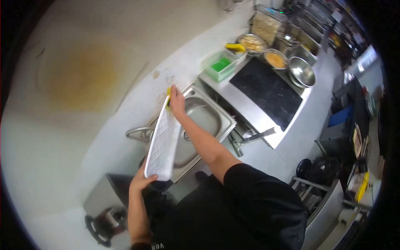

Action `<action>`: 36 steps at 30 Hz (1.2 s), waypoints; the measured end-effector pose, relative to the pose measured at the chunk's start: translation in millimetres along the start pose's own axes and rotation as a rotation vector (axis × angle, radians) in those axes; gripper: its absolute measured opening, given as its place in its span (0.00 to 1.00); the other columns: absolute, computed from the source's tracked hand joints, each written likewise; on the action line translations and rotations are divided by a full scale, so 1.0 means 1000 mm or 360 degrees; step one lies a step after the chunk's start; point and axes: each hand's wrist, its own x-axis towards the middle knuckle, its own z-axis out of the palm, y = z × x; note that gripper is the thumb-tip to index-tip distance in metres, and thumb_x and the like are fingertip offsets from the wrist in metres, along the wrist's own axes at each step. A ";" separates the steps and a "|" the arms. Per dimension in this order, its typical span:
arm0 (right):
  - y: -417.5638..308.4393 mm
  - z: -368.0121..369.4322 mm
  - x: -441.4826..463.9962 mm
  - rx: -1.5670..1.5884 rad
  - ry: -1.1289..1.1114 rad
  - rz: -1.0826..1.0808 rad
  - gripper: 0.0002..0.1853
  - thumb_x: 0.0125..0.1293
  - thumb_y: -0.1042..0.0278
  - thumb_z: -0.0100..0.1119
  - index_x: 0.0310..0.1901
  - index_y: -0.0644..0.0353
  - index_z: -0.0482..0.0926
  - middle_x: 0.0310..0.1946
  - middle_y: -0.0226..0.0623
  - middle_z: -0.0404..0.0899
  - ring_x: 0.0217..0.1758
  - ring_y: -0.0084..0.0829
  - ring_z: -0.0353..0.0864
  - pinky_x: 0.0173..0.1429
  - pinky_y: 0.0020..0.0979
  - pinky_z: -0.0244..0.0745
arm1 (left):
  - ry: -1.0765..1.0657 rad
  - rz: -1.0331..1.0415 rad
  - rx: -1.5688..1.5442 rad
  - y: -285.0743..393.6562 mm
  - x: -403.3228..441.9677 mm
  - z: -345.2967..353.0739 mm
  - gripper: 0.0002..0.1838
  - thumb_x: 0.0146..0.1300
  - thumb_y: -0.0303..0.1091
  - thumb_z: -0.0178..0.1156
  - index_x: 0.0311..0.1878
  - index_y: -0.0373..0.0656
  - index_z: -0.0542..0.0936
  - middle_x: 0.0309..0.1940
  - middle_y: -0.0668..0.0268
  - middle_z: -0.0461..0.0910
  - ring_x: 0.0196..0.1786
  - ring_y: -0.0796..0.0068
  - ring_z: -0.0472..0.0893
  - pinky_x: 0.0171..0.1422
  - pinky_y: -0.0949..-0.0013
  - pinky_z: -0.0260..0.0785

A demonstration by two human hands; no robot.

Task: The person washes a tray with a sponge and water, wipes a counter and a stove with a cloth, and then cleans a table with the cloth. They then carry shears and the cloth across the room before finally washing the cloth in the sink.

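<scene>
**Pale wall (177, 52), steel sink (209, 121): white tray (163, 143) in hand**

The tray is tilted, partly over the sink. The left hand (142, 182) grasps the near end, thumb over the rim; the right hand (177, 103) clasps a yellow item (168, 90), mostly hidden, at the far end.

Pale wall (137, 25), grey floor (316, 110)

A broad yellowish stain (83, 75) marks the wall. A steel desk (246, 107) stands beside it, light gleaming on one corner. The floor runs between the desk and dark furniture (333, 135) at the right.
</scene>
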 end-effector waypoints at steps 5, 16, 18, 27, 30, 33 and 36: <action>-0.033 0.013 0.001 0.0282 0.0484 -0.0540 0.25 0.71 0.47 0.45 0.39 0.67 0.74 0.30 0.53 0.78 0.35 0.49 0.77 0.43 0.41 0.70 | 0.0092 -0.0174 -0.0764 -0.043 0.024 -0.032 0.71 0.29 0.64 0.76 0.72 0.33 0.51 0.72 0.56 0.55 0.73 0.64 0.56 0.75 0.62 0.47; -0.042 0.042 -0.041 0.0427 -0.0086 -0.0773 0.17 0.71 0.55 0.48 0.39 0.64 0.74 0.29 0.45 0.76 0.33 0.37 0.77 0.40 0.35 0.71 | 0.0015 0.0279 -0.0500 0.068 0.107 0.011 0.56 0.54 0.59 0.65 0.75 0.42 0.43 0.74 0.55 0.48 0.74 0.64 0.51 0.76 0.61 0.45; -0.024 0.061 -0.085 0.0444 -0.0368 -0.0741 0.14 0.70 0.60 0.50 0.49 0.62 0.73 0.43 0.42 0.77 0.49 0.34 0.75 0.55 0.32 0.69 | 0.0257 0.0312 -0.0696 0.066 0.135 0.011 0.49 0.58 0.48 0.63 0.75 0.42 0.45 0.72 0.56 0.52 0.73 0.64 0.55 0.74 0.63 0.48; 0.027 0.041 -0.069 -0.0181 -0.0831 -0.0438 0.35 0.74 0.49 0.36 0.72 0.65 0.45 0.75 0.50 0.39 0.78 0.46 0.33 0.77 0.44 0.32 | 0.0704 0.0569 -0.0931 0.026 0.161 0.041 0.28 0.73 0.36 0.47 0.72 0.38 0.55 0.68 0.56 0.62 0.68 0.67 0.64 0.71 0.67 0.55; 0.017 0.028 -0.102 -0.0207 -0.1129 -0.0451 0.35 0.74 0.48 0.35 0.72 0.66 0.44 0.75 0.51 0.38 0.78 0.49 0.32 0.77 0.44 0.30 | 0.0742 0.0523 -0.1110 0.047 0.146 0.039 0.28 0.74 0.40 0.45 0.71 0.38 0.56 0.67 0.56 0.63 0.68 0.66 0.63 0.71 0.67 0.55; 0.040 0.036 -0.043 -0.0211 -0.0571 -0.0320 0.36 0.74 0.46 0.32 0.73 0.64 0.42 0.75 0.52 0.35 0.78 0.50 0.28 0.77 0.44 0.27 | 0.0716 0.0600 -0.0747 0.043 0.149 0.054 0.27 0.74 0.41 0.44 0.71 0.38 0.58 0.67 0.55 0.64 0.68 0.66 0.64 0.71 0.67 0.54; 0.048 0.045 -0.058 -0.0116 -0.0775 -0.0257 0.37 0.74 0.45 0.31 0.73 0.64 0.39 0.75 0.52 0.32 0.78 0.51 0.25 0.77 0.45 0.27 | 0.0701 0.0667 -0.0627 0.046 0.152 0.050 0.27 0.74 0.41 0.44 0.71 0.38 0.58 0.68 0.54 0.62 0.68 0.66 0.64 0.71 0.67 0.55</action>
